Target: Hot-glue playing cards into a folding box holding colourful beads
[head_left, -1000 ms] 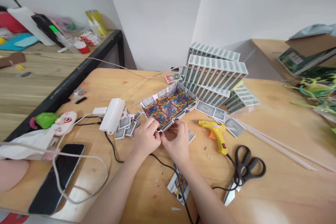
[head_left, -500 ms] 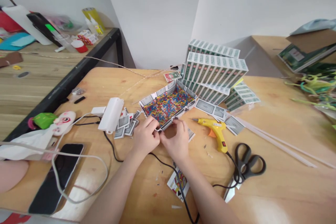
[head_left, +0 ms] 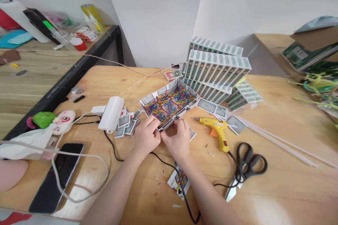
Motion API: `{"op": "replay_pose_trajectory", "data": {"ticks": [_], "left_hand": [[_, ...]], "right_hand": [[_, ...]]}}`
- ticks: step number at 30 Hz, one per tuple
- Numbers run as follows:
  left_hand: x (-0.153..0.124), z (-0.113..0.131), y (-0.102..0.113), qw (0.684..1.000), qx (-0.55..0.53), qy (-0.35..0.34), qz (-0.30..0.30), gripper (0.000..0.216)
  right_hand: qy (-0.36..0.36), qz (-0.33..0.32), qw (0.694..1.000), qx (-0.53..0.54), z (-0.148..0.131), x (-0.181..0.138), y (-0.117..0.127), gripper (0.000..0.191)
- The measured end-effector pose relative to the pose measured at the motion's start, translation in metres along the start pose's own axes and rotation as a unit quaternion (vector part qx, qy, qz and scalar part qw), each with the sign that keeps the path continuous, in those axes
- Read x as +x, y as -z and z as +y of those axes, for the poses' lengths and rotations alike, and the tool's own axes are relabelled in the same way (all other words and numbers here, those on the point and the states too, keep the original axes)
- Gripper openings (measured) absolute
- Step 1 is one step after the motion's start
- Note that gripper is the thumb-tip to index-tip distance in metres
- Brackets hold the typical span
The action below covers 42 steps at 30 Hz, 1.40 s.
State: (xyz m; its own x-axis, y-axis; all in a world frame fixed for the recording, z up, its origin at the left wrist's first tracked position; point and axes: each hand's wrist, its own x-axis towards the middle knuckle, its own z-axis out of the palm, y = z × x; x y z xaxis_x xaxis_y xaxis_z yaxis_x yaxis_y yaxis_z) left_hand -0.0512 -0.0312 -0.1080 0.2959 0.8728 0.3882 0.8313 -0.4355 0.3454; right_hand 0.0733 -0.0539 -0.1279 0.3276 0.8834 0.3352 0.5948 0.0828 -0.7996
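At the centre of the frame, your left hand (head_left: 146, 136) and right hand (head_left: 177, 140) both pinch the near wall of a shallow card box (head_left: 169, 103), its floor a bright multicoloured pattern and its walls made of playing cards. The box sits on the wooden tabletop (head_left: 264, 197), just in front of a stack of green card packs (head_left: 215, 74). Your fingertips appear to press a strip along the rim, though the view is too small to be sure. Right of your hands lies a yellow glue gun (head_left: 215, 128), with black scissors (head_left: 246, 168) lower right. Loose cards (head_left: 126, 124) and a white charger (head_left: 112, 113) lie to the left.
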Motion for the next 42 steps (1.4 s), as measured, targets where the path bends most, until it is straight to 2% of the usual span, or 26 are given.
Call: {"op": "replay_pose_trajectory", "data": {"ticks": [21, 28, 37, 39, 42], "left_hand": [[0.000, 0.000, 0.001, 1.000, -0.011, -0.012, 0.006, 0.024], [0.001, 0.000, 0.001, 1.000, -0.012, -0.016, 0.011, 0.021], [-0.001, -0.002, -0.001, 1.000, -0.013, -0.021, 0.008, 0.022], [-0.001, -0.002, -0.001, 1.000, -0.015, -0.021, 0.008, 0.025], [0.000, -0.002, 0.001, 0.999, -0.031, -0.033, 0.011, 0.041]], "right_hand": [[0.008, -0.029, 0.999, 0.015, -0.004, 0.010, 0.003, 0.027], [-0.028, 0.011, 0.999, 0.028, -0.003, 0.001, -0.001, 0.030], [-0.039, 0.032, 0.998, 0.028, -0.007, -0.004, -0.001, 0.031], [-0.035, 0.028, 0.999, 0.026, -0.007, -0.002, -0.001, 0.030], [-0.028, 0.021, 0.999, 0.024, -0.006, 0.000, 0.000, 0.027]]}}
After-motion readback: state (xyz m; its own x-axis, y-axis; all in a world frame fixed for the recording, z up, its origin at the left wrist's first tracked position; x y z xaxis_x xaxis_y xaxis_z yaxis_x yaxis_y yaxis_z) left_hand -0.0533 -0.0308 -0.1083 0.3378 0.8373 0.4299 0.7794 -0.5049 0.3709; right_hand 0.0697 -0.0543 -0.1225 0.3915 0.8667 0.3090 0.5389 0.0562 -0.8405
